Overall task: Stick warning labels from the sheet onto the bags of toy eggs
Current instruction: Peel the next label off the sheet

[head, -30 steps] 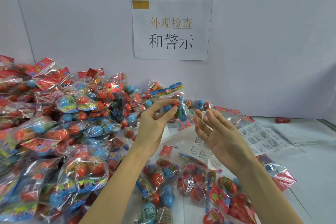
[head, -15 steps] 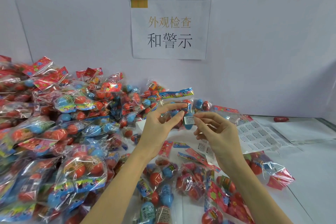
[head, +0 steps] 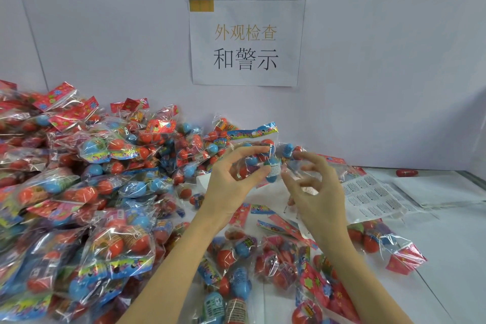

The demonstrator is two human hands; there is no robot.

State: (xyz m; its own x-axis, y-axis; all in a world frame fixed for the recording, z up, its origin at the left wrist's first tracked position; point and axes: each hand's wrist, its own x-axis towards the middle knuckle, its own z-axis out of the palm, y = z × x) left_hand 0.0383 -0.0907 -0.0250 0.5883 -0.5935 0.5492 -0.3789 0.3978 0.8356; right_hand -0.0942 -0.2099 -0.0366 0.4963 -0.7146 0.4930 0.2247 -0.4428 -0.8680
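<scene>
My left hand (head: 231,179) holds up a clear bag of toy eggs (head: 259,150) with a blue header strip, pinched between thumb and fingers. A small white warning label (head: 274,169) sits on the bag's front over a blue egg. Just right of the bag, my right hand (head: 314,192) has its fingers curled and spread, a short way off the label, and I see nothing held in it. The label sheet (head: 368,198) lies flat on the table to the right, behind my right hand.
A large heap of bagged red and blue eggs (head: 79,192) fills the left side. More bags (head: 276,258) lie in front, under my forearms. A printed paper sign (head: 247,42) hangs on the wall. White sheets (head: 434,189) and a loose red egg (head: 406,173) lie far right.
My right hand brought a label to the bag, pressed it on, and has now drawn back a little to the right. The left hand raised the bag slightly.
</scene>
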